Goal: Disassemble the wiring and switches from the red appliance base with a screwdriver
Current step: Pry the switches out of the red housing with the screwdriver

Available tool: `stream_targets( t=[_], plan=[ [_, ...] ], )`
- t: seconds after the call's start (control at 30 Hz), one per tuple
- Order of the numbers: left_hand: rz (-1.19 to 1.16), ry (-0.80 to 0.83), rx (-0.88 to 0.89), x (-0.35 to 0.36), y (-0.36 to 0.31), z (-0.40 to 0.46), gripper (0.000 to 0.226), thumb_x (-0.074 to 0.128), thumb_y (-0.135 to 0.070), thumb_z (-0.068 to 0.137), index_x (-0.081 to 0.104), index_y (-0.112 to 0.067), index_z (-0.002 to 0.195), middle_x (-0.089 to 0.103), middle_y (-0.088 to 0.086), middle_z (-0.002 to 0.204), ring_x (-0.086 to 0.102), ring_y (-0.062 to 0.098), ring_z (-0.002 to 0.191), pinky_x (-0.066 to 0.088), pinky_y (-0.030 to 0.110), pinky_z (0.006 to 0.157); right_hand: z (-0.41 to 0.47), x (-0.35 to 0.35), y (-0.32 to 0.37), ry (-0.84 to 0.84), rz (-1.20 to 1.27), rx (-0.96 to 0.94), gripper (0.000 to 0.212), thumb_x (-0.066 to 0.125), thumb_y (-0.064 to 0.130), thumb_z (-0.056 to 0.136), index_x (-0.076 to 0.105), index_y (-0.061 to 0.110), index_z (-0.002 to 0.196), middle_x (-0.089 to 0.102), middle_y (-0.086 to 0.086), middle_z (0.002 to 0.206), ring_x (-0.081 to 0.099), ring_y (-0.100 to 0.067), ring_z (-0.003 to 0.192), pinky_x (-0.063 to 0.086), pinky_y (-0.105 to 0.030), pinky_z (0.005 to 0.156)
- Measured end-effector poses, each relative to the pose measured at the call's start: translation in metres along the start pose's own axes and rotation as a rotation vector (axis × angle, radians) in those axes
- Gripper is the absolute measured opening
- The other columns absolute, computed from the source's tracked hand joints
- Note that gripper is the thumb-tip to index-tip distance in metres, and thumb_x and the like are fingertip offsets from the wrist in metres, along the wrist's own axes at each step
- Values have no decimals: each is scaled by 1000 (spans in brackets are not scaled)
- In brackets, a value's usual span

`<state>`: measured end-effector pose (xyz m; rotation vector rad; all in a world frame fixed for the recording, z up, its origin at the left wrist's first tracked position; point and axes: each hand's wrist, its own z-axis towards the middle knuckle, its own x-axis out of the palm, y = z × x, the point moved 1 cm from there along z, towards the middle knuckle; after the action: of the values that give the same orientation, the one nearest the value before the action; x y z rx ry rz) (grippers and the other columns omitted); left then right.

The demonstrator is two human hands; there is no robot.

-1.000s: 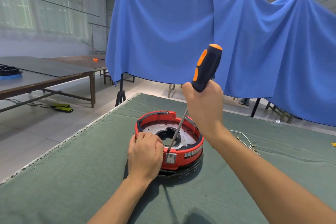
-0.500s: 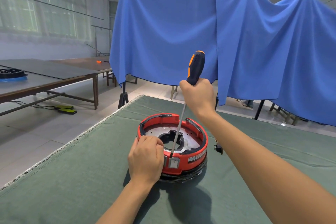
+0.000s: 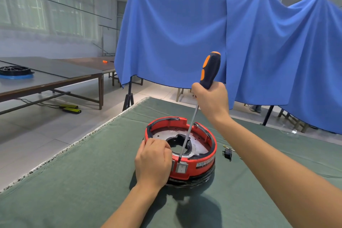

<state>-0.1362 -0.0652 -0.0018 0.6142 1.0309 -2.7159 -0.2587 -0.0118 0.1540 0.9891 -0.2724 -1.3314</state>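
The round red appliance base (image 3: pixel 201 164) sits on the green table cloth (image 3: pixel 74 181), with a silver plate inside it and a grey rocker switch (image 3: pixel 182 168) on its near wall. My left hand (image 3: pixel 153 163) grips the base's near-left rim. My right hand (image 3: pixel 211 101) grips the black and orange handle of the screwdriver (image 3: pixel 210 69). Its steel shaft slants down across the base, and the tip sits at the rim just above the switch.
A small black plug (image 3: pixel 227 152) lies on the cloth right of the base. A blue curtain (image 3: pixel 203 39) hangs behind the table. Other tables stand at the left, one bearing a black and blue ring (image 3: pixel 15 72). The table's left edge runs diagonally.
My right hand has swung the screwdriver handle from side to side while the tip stayed at the switch. The view shifted slightly. My left hand kept its hold.
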Motion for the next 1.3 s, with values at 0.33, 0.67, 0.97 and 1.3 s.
stream_targets(
  t=[0.33, 0.67, 0.97, 1.3],
  plan=[
    [-15, 38, -27, 2, -2, 0, 22, 43, -19, 80, 59, -18, 65, 52, -9, 71, 49, 12, 69, 48, 40, 74, -44, -21, 14, -120, 124, -257, 35, 49, 15, 64, 17, 21, 53, 16, 8, 47, 16, -12, 52, 15, -26, 47],
    [-12, 78, -31, 1, -2, 1, 24, 39, -22, 83, 58, -19, 67, 50, -10, 73, 44, 9, 72, 49, 45, 81, -35, 3, 37, 26, -108, -342, 38, 54, 19, 72, 24, 17, 49, 24, 4, 42, 22, -17, 48, 20, -28, 47],
    [29, 95, -10, 1, -2, 0, 21, 47, -9, 82, 55, -18, 65, 53, -5, 71, 52, 16, 70, 53, 46, 74, -23, 36, 42, 207, -250, -319, 40, 57, 21, 76, 28, 18, 49, 29, 4, 44, 27, -17, 45, 21, -27, 46],
    [20, 135, -22, -2, 1, -1, 26, 47, -13, 89, 62, -17, 67, 59, -5, 75, 48, 10, 71, 50, 35, 81, -3, 46, 34, 275, -339, -147, 30, 55, 25, 79, 39, 18, 55, 45, 2, 54, 42, -20, 52, 32, -27, 51]
  ],
)
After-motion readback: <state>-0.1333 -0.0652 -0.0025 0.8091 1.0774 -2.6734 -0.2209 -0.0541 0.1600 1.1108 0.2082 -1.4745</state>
